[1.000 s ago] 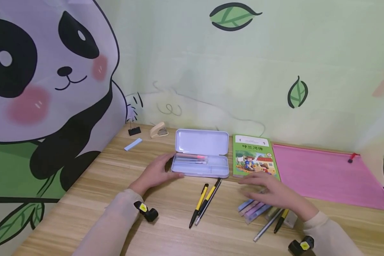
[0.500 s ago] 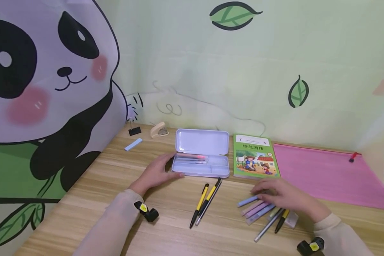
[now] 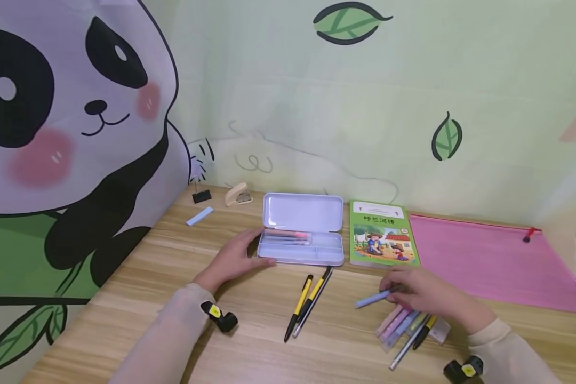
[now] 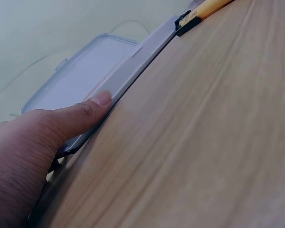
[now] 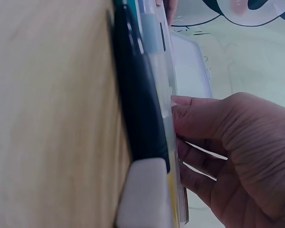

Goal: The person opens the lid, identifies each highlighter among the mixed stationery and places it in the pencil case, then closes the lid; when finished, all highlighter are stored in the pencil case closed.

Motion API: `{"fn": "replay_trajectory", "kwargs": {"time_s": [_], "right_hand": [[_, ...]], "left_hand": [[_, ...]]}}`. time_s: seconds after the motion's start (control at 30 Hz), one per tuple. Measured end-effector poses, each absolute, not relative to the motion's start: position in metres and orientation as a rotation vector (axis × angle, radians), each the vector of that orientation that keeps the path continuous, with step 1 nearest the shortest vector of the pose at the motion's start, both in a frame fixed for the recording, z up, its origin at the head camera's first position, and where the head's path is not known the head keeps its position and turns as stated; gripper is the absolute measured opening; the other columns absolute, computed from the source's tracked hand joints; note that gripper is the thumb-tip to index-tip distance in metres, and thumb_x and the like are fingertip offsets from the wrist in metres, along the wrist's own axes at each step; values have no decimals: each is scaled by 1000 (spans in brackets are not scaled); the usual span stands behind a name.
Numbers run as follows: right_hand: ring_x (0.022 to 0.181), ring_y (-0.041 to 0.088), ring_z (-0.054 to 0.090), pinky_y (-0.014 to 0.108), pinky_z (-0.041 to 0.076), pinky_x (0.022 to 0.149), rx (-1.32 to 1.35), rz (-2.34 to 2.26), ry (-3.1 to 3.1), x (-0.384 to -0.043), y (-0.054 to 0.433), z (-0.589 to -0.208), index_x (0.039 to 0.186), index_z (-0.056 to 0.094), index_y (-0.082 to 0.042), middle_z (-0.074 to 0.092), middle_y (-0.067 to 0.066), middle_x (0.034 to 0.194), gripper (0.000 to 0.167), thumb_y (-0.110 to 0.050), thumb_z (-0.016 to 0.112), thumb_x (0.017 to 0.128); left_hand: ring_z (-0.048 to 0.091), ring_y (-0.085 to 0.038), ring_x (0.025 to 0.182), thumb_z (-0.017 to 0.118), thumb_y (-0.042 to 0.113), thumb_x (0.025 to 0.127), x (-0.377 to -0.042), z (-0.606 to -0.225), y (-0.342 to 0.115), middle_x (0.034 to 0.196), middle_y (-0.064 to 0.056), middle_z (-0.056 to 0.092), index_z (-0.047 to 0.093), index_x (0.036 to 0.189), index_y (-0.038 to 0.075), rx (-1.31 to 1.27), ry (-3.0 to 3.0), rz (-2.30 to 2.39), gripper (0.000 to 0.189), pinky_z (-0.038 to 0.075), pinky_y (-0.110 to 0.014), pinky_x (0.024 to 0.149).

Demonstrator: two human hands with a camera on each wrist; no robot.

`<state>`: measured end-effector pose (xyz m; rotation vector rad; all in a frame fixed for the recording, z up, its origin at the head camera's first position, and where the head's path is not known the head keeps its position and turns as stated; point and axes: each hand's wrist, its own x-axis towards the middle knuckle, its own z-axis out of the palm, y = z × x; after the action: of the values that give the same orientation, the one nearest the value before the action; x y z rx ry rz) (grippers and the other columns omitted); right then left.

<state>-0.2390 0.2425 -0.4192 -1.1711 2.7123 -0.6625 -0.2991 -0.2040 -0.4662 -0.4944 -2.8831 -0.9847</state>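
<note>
I have the blue pen [image 3: 371,300] pinched by its end in the right hand [image 3: 413,290], pointing to nine o'clock. Pastel pens [image 3: 396,324] lie bunched at half past six. Toward ten o'clock, my left hand [image 3: 232,261] steadies the pencil case [image 3: 330,255], thumb on its front edge. I'd call this singling out one pen; next wants a clean lift, neighbours undisturbed.

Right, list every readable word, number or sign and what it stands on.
"呼兰河传": on the green book.
Print in its white top band: too small to read.
Yellow pen, left wrist view: marking too blurred to read.
Yellow stickers at both wrists: too small.
</note>
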Motion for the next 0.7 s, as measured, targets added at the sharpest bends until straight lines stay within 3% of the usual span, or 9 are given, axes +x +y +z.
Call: {"fn": "replay_trajectory", "kwargs": {"time_s": [0.2, 0.4, 0.57, 0.7], "right_hand": [[84, 4, 55, 28, 55, 74, -1267, -658, 2768, -241, 241, -425, 99, 69, -21, 62, -13, 96, 14, -10, 73, 91], [84, 1, 57, 29, 56, 77, -1311, -676, 2802, -241, 237, -431, 104, 66, -22, 62, -17, 94, 11, -16, 70, 95], [74, -2, 55, 24, 55, 69, -1285, -743, 2796, -243, 237, -431, 107, 71, -20, 64, -18, 91, 12, -16, 70, 96], [75, -2, 57, 24, 55, 68, -1302, -791, 2825, -243, 238, -431, 108, 73, -18, 69, -14, 95, 14, -14, 71, 94]], "left_hand": [[37, -31, 144, 73, 75, 73, -298, -467, -204, 156, -8, 43, 38, 156, 20, -501, -2877, -974, 105, 30, -54, 117], [36, -32, 145, 73, 72, 76, -297, -466, -205, 157, -9, 42, 37, 156, 17, -491, -2896, -942, 104, 30, -53, 118], [36, -32, 145, 74, 69, 77, -297, -466, -205, 157, -10, 41, 37, 157, 16, -489, -2900, -940, 103, 30, -53, 118], [36, -31, 145, 74, 70, 77, -297, -465, -204, 157, -9, 41, 37, 157, 17, -486, -2901, -948, 103, 30, -52, 118]]}}
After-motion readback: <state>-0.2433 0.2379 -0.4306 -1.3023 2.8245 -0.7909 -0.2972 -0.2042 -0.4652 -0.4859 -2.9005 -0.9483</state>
